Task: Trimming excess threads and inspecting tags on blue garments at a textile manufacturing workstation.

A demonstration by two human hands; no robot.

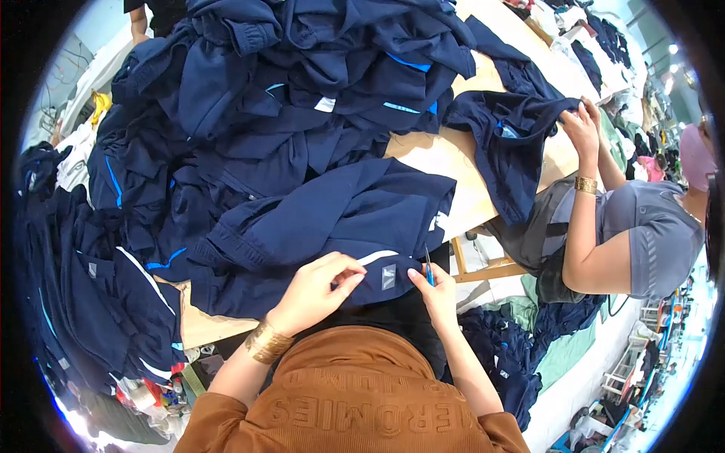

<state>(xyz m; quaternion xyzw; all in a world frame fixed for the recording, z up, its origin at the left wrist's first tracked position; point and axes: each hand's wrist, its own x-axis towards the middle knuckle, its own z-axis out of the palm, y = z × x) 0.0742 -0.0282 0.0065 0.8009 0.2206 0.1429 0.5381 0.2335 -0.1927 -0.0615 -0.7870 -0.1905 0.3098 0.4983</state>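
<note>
A navy garment [332, 219] with white piping and a small light label [388, 277] lies across the table's near edge in front of me. My left hand [321, 287] is by the piping, its thumb and forefinger curled together in a pinch. What sits between those fingertips is too small to make out. In my right hand [436, 288] I hold small blue-handled scissors [429, 273], blades pointing away from me. The right thumb tip touches or nearly touches the cloth right of the label.
A tall heap of navy garments [302, 83] covers much of the wooden table [423, 155]. More hang at the left [91, 279]. At the right, a co-worker [627, 234] holds up another navy garment [513, 143]. Navy clothes [502, 347] lie low beside me at right.
</note>
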